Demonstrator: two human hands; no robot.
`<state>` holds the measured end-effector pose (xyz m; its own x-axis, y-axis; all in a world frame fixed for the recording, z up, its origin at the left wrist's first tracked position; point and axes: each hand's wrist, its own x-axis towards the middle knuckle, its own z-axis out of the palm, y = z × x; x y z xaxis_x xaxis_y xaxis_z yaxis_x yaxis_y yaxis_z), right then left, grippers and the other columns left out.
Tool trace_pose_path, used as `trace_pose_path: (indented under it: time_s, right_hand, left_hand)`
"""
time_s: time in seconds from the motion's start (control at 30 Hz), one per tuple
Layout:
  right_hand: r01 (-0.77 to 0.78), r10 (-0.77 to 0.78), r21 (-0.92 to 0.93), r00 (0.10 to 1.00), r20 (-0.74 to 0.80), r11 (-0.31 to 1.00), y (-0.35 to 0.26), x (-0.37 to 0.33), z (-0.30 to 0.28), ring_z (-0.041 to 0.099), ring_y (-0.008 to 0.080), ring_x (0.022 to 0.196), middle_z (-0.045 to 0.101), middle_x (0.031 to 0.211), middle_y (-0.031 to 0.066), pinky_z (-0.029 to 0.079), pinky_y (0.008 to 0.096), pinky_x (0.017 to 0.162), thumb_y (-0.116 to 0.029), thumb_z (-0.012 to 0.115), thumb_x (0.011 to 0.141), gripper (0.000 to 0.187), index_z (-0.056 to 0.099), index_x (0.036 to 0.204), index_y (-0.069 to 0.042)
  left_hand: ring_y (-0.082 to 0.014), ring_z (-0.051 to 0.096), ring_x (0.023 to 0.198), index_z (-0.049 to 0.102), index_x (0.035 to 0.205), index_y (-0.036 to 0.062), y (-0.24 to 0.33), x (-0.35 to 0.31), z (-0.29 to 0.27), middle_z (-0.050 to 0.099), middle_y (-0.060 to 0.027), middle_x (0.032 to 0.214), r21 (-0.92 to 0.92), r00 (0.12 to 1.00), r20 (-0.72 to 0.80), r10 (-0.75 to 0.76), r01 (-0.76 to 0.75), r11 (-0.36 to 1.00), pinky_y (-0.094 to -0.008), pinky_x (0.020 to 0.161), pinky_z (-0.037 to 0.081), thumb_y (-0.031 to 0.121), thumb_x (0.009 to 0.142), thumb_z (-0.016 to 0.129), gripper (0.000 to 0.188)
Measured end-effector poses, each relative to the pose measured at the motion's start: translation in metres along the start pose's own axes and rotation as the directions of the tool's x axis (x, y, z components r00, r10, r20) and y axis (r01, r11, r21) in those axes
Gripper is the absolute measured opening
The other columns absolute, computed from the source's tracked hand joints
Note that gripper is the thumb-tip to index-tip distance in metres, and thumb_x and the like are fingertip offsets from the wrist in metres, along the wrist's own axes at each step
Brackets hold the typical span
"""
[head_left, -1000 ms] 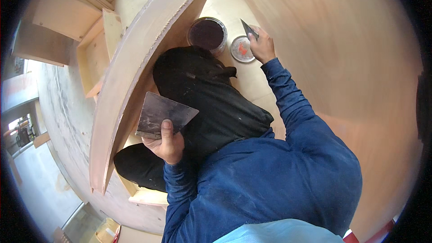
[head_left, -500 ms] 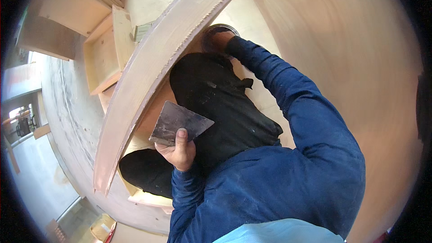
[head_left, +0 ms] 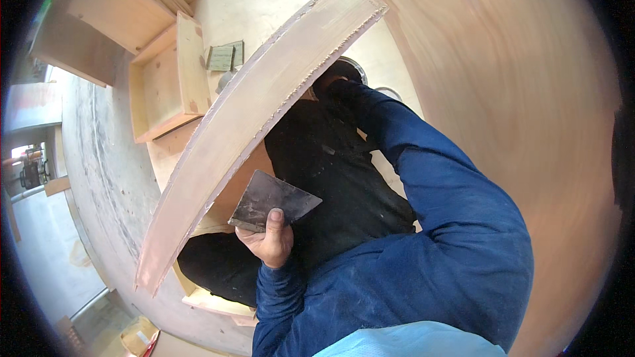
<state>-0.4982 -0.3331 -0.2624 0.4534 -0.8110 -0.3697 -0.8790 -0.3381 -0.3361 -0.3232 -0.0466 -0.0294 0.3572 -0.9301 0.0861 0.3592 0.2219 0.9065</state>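
Note:
My left hand [head_left: 269,244] grips a flat, dark grey, putty-smeared scraper plate [head_left: 274,199], thumb on its face and fingers mostly behind it. Across my bent legs lies a long wooden board [head_left: 228,132], its long edges lined with rough pinkish filler. Beyond the board's right edge, my right arm reaches down to a round tin [head_left: 354,68]. Dark shadow covers most of my right hand [head_left: 334,83] there, so its fingers and anything in them are hidden. The scraper is apart from the board in this view.
Open wooden boxes [head_left: 162,96] and stacked panels [head_left: 122,10] stand at the far left. A greenish sheet of paper [head_left: 225,57] lies past the board. To my right rises a large wood-grained panel [head_left: 489,106]. A ring-shaped rim [head_left: 390,93] shows beside my right forearm.
My right hand has gone from plainly visible to mostly hidden in the shadow by the tin. The board's far end now appears lower and farther right. My left hand still holds the scraper.

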Motion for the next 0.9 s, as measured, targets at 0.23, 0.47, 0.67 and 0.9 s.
trace_pose_path:
  time_s: [0.23,0.47,0.67,0.9]
  right_hand:
    - [0.163,-0.147,0.084,0.973,-0.178,0.983,-0.024,-0.012,-0.030,0.068,0.0315,0.100,0.070,0.108,0.0169,0.053,0.0380,0.088,-0.029,0.062,0.087,0.032,0.070,0.110,-0.008]
    - [0.311,-0.239,0.179,0.911,-0.335,0.933,0.022,-0.079,-0.057,0.068,0.0317,0.099,0.070,0.108,0.0170,0.054,0.0377,0.088,-0.030,0.063,0.086,0.034,0.070,0.111,-0.008]
    - [0.332,-0.179,0.352,0.898,-0.401,0.875,0.007,-0.153,-0.103,0.068,0.0307,0.097,0.070,0.108,0.0186,0.054,0.0359,0.087,-0.016,0.063,0.086,0.029,0.067,0.111,-0.001]
    - [0.239,0.124,0.618,0.866,-0.485,0.749,-0.013,-0.209,-0.122,0.068,0.0238,0.099,0.070,0.108,0.0196,0.053,0.0316,0.088,-0.002,0.061,0.089,0.029,0.062,0.117,0.004]
  left_hand:
    - [-0.0205,0.064,0.097,0.059,0.115,-0.0016,0.001,-0.002,0.000,0.066,-0.0108,0.108,0.019,0.999,-0.040,-0.006,0.007,1.000,-0.0370,0.092,0.049,-0.004,0.082,0.071,0.035]
    - [-0.0202,0.064,0.095,0.057,0.117,-0.0024,0.019,0.000,0.017,0.066,-0.0112,0.109,0.252,0.994,-0.102,0.045,-0.018,0.968,-0.0347,0.089,0.050,0.001,0.088,0.065,0.030]
    - [-0.0151,0.062,0.096,0.055,0.120,-0.0020,0.028,0.007,0.038,0.064,-0.0085,0.110,0.198,0.999,-0.029,-0.040,0.045,0.979,-0.0299,0.089,0.047,0.005,0.097,0.054,0.024]
    - [-0.0120,0.057,0.097,0.053,0.120,0.0004,0.044,0.018,0.073,0.062,-0.0055,0.110,0.423,0.970,0.015,-0.244,0.215,0.880,-0.0263,0.090,0.045,0.008,0.099,0.052,0.022]
